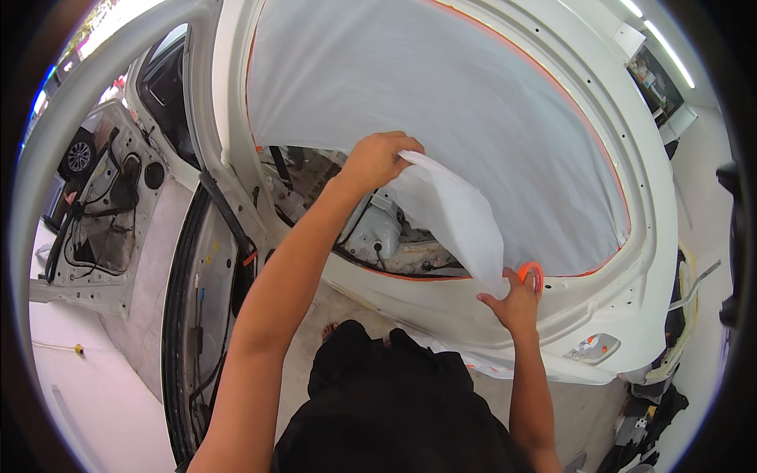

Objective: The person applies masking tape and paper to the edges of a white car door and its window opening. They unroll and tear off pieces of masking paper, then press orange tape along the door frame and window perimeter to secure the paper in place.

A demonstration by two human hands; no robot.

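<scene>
A translucent white plastic sheet [441, 102] covers the opening of a white car body [631, 260], fastened along an orange tape line. My left hand [377, 160] grips the sheet's loose lower edge and lifts it, folding a flap [461, 221] back over the opening. My right hand [516, 303] holds a small roll of orange tape [532, 273] against the lower sill, next to the flap's corner. Under the lifted edge the stripped car interior [378, 229] shows, with bare metal and wiring.
A detached white car door [102, 229] with exposed wiring stands at the left. A black rubber door seal [177, 315] curves down the left of the opening. Dark trim parts lie piled on the floor at the lower right [654, 410]. My dark clothing fills the bottom centre.
</scene>
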